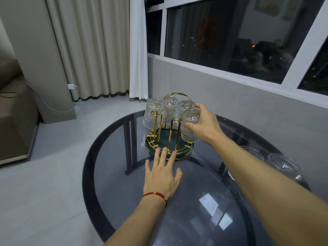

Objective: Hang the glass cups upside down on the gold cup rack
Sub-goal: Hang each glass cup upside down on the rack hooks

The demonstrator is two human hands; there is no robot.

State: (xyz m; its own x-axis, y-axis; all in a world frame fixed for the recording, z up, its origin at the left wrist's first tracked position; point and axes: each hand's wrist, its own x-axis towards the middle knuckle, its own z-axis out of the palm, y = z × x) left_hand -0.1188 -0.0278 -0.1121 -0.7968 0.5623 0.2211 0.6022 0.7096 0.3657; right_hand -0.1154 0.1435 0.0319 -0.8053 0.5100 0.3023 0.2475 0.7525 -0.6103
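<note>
The gold cup rack stands on a round dark green base at the far side of the table. Several ribbed glass cups hang upside down on its prongs; one is at the left. My right hand grips the rightmost upside-down cup, which sits over a prong. My left hand lies flat with fingers spread, its fingertips touching the front rim of the green base. Two more glass cups stand on the table at the right, partly behind my right forearm.
The round dark glass table shows its frame and the floor through the top. A grey wall and window run behind the rack on the right. Curtains, a sofa and a charger cable lie to the left.
</note>
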